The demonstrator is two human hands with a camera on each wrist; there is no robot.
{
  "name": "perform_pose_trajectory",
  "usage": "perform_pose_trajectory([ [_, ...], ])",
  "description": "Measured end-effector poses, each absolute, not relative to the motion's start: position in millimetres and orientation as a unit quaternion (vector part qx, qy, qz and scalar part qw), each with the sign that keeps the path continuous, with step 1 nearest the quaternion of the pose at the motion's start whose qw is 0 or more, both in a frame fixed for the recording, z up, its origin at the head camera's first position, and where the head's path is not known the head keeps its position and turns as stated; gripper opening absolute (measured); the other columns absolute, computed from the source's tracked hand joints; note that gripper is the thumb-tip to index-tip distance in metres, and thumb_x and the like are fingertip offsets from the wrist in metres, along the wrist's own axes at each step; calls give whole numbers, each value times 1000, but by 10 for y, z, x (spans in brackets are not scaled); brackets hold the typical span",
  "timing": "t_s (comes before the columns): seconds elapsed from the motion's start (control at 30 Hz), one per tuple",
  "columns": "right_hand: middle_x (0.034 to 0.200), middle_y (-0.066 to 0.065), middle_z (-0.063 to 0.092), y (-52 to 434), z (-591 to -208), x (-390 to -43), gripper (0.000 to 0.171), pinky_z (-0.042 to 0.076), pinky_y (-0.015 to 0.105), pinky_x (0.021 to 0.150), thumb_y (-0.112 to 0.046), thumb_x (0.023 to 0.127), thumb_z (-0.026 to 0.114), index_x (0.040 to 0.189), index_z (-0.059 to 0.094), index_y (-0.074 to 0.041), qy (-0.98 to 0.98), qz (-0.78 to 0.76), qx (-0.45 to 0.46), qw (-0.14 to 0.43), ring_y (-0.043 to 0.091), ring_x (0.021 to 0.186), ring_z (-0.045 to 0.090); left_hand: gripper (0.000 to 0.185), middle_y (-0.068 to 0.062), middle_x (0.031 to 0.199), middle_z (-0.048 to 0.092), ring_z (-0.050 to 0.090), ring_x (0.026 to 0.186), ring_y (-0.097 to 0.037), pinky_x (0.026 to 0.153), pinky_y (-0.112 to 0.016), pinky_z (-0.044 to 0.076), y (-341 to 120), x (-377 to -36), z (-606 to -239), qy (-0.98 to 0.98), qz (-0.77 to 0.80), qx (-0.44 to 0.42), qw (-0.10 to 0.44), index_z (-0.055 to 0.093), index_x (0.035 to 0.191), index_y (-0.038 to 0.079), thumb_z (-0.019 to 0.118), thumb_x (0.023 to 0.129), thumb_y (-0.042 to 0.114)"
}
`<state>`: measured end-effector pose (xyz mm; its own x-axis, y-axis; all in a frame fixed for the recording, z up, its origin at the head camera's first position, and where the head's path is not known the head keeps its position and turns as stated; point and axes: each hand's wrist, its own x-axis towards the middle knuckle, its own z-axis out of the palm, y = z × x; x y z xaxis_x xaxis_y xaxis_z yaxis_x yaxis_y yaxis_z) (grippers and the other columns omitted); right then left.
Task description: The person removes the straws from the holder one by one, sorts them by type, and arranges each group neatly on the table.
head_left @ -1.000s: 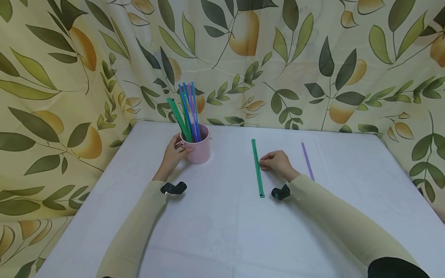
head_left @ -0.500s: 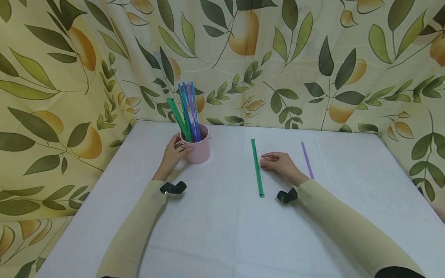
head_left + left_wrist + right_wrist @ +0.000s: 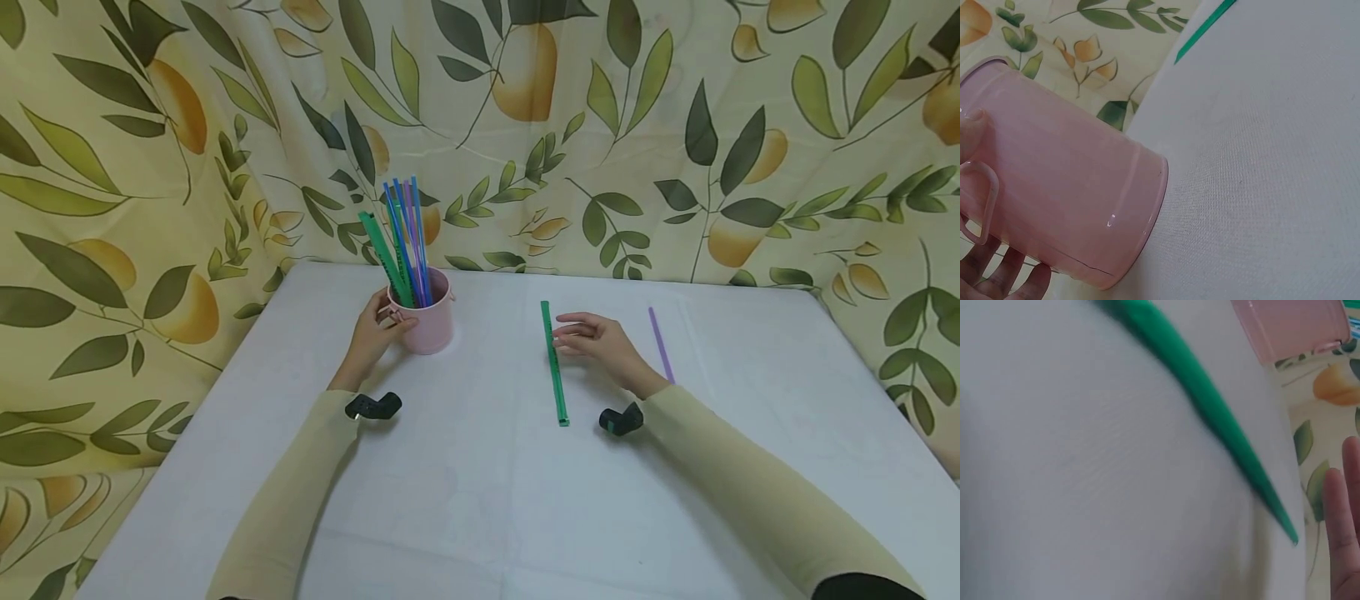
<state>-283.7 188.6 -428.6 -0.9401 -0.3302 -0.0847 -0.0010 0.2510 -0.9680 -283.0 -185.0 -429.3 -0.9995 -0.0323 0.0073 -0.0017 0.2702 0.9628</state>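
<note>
My left hand (image 3: 367, 342) holds a small pink metal bucket (image 3: 433, 330) by its side, thumb near the rim, as the left wrist view also shows beside the wire-like handle lug (image 3: 988, 200). Upright in the bucket lean green strips (image 3: 384, 254) and several thin blue and purple straws (image 3: 417, 225). A long green strip (image 3: 556, 375) with small dark marks lies flat on the table. My right hand (image 3: 603, 346) is just right of that strip, fingers loosely extended and fingertips right at its edge. Nothing shows between those fingers.
A purple straw (image 3: 661, 342) lies on the white-covered table (image 3: 465, 483) beyond my right forearm, its near end hidden by the sleeve. A curtain (image 3: 487, 192) printed with leaves and fruit hangs behind the table's far edge.
My right hand has drawn slightly back to the right from the green strip, and its fingers have straightened from a pinch. The left hand and bucket have stayed put.
</note>
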Motion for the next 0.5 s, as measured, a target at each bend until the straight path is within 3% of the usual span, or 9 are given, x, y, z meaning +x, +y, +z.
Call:
perform_pose_trajectory([
  [0.17,96,-11,69,1720,-4146,-2882,49,54,42,88,-14,88,65,129,49,6,755,-631,-142,105,3,88,68,76,-11,149,35,31,139,-30,115,-47,31,-1854,-2840,-4300,-798,-603,9,16,28,147,16,70,84,22],
  [0.33,94,-12,69,1533,-3976,-2978,41,58,30,81,-15,87,66,123,55,2,746,-639,-170,84,5,86,69,76,-12,149,34,31,139,-31,115,-48,31,-1856,-2826,-4291,-798,-602,4,19,28,147,16,70,84,21],
  [0.5,95,-8,69,1341,-3802,-3110,40,58,26,79,-16,88,66,122,56,1,738,-644,-189,77,8,86,69,77,-12,150,33,30,140,-31,115,-48,30,-1850,-2823,-4290,-798,-602,3,18,26,148,15,70,85,20],
])
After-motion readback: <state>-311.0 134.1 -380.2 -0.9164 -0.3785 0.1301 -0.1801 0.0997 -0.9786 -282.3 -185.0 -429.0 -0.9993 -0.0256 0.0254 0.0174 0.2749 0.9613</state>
